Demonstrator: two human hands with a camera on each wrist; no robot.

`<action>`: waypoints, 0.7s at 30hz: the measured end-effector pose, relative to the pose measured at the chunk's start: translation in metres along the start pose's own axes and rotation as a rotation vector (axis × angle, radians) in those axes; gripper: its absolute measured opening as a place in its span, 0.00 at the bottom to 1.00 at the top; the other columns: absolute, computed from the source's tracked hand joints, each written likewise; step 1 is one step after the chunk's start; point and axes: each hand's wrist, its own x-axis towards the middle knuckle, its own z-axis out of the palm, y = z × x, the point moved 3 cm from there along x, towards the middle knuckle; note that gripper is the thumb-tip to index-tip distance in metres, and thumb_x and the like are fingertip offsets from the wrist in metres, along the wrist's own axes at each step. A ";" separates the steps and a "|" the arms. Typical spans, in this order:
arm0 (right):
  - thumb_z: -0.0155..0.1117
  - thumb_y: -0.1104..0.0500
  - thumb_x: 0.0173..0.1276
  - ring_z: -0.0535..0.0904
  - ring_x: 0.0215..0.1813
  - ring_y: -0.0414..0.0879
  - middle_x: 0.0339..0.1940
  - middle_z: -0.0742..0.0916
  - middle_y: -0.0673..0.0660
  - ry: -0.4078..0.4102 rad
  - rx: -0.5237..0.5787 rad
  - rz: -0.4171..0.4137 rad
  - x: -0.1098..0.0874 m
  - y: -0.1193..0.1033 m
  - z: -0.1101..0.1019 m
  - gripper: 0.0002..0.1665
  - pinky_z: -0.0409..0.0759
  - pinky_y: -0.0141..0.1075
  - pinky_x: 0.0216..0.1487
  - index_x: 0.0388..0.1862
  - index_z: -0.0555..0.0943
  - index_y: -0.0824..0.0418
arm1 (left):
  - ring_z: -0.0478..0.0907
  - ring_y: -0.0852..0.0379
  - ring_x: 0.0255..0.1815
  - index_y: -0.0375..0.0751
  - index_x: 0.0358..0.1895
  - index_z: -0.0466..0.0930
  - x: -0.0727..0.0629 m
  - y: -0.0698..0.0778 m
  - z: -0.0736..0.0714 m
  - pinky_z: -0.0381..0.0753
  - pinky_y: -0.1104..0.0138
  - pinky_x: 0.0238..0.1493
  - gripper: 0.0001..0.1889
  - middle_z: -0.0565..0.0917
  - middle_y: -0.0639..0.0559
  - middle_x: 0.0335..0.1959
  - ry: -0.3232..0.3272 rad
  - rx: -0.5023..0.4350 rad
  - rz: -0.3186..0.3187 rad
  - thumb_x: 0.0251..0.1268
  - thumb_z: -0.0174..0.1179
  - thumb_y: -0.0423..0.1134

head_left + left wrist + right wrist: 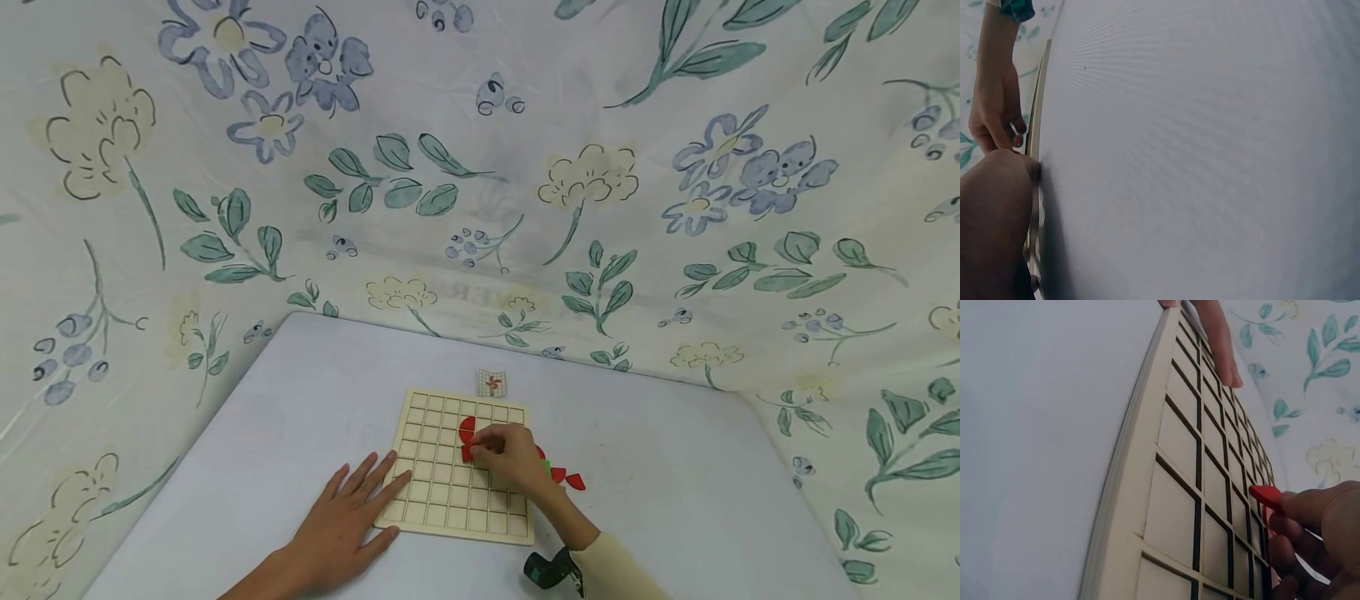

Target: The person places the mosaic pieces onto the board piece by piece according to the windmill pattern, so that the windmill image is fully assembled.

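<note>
A pale wooden grid board lies on the white table. My left hand is spread flat at its left side, fingertips over the frame and the thumb near the front edge. Above the board's middle, my right hand pinches a small flat red piece between thumb and finger. Red quarter-round pieces sit in the grid just beyond those fingertips. In the left wrist view, the left hand fills the lower left corner and the board shows only as a thin edge.
Right of the board lie a green piece and several red pieces, partly hidden by the right hand. Behind the board is a small card with a red pinwheel-like picture on a grid. Floral cloth hangs around the table.
</note>
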 end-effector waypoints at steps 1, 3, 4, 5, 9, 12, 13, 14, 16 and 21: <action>0.70 0.65 0.64 0.76 0.27 0.38 0.29 0.86 0.47 0.002 -0.005 -0.003 0.000 0.000 0.001 0.02 0.76 0.30 0.29 0.36 0.87 0.62 | 0.54 0.41 0.75 0.51 0.76 0.63 0.000 -0.001 0.001 0.53 0.42 0.67 0.34 0.57 0.46 0.77 -0.005 0.002 -0.003 0.70 0.54 0.59; 0.70 0.65 0.64 0.77 0.28 0.37 0.29 0.86 0.47 0.005 -0.020 -0.011 0.000 -0.001 0.003 0.02 0.77 0.30 0.29 0.36 0.87 0.62 | 0.53 0.42 0.76 0.52 0.76 0.62 0.000 -0.001 0.002 0.52 0.42 0.68 0.34 0.56 0.46 0.78 -0.018 -0.002 -0.010 0.70 0.53 0.60; 0.70 0.65 0.64 0.77 0.28 0.37 0.29 0.86 0.47 0.007 -0.026 -0.012 0.000 -0.002 0.004 0.02 0.77 0.30 0.30 0.36 0.87 0.62 | 0.53 0.42 0.76 0.53 0.76 0.62 0.000 -0.001 0.002 0.51 0.43 0.68 0.34 0.56 0.47 0.78 -0.023 0.000 -0.012 0.70 0.53 0.60; 0.70 0.65 0.64 0.77 0.28 0.37 0.30 0.86 0.48 0.013 -0.038 -0.023 0.000 -0.002 0.005 0.02 0.77 0.30 0.30 0.36 0.87 0.62 | 0.53 0.42 0.76 0.53 0.76 0.62 0.000 -0.002 0.003 0.51 0.43 0.68 0.34 0.56 0.47 0.78 -0.029 0.000 -0.015 0.70 0.53 0.60; 0.71 0.66 0.63 0.75 0.29 0.39 0.32 0.85 0.49 0.036 -0.074 -0.071 -0.002 -0.004 0.007 0.04 0.76 0.30 0.30 0.37 0.86 0.64 | 0.52 0.43 0.77 0.54 0.76 0.61 0.000 -0.002 0.004 0.49 0.44 0.69 0.34 0.55 0.48 0.78 -0.044 -0.008 -0.025 0.70 0.52 0.61; 0.72 0.66 0.61 0.74 0.29 0.39 0.31 0.84 0.49 0.049 -0.104 -0.074 -0.004 -0.004 0.008 0.06 0.75 0.30 0.30 0.37 0.86 0.62 | 0.52 0.42 0.77 0.53 0.76 0.61 0.000 -0.001 0.003 0.50 0.43 0.68 0.34 0.55 0.47 0.78 -0.039 -0.014 -0.023 0.71 0.52 0.60; 0.73 0.65 0.61 0.74 0.29 0.38 0.31 0.83 0.48 0.048 -0.114 -0.069 -0.004 -0.004 0.008 0.06 0.75 0.30 0.29 0.37 0.86 0.62 | 0.52 0.42 0.76 0.53 0.76 0.61 0.000 -0.001 0.003 0.50 0.43 0.68 0.34 0.56 0.47 0.78 -0.034 -0.012 -0.020 0.71 0.53 0.60; 0.73 0.64 0.61 0.73 0.29 0.38 0.31 0.83 0.47 0.047 -0.125 -0.058 -0.004 -0.004 0.008 0.06 0.74 0.30 0.29 0.37 0.87 0.61 | 0.53 0.42 0.76 0.52 0.76 0.62 0.000 0.000 0.002 0.51 0.42 0.68 0.34 0.56 0.46 0.78 -0.029 -0.010 -0.018 0.71 0.53 0.60; 0.74 0.61 0.60 0.73 0.29 0.37 0.30 0.83 0.45 0.041 -0.149 -0.035 -0.004 -0.004 0.009 0.05 0.74 0.30 0.30 0.36 0.88 0.58 | 0.54 0.41 0.76 0.51 0.76 0.62 0.000 0.000 0.001 0.52 0.42 0.68 0.34 0.57 0.45 0.77 -0.017 -0.002 -0.012 0.71 0.53 0.60; 0.74 0.58 0.61 0.74 0.31 0.38 0.29 0.82 0.43 0.026 -0.195 -0.029 -0.003 -0.004 0.010 0.03 0.74 0.30 0.31 0.35 0.89 0.55 | 0.54 0.41 0.76 0.50 0.76 0.63 0.000 0.001 0.000 0.53 0.41 0.67 0.34 0.57 0.45 0.77 -0.014 -0.005 -0.010 0.71 0.53 0.59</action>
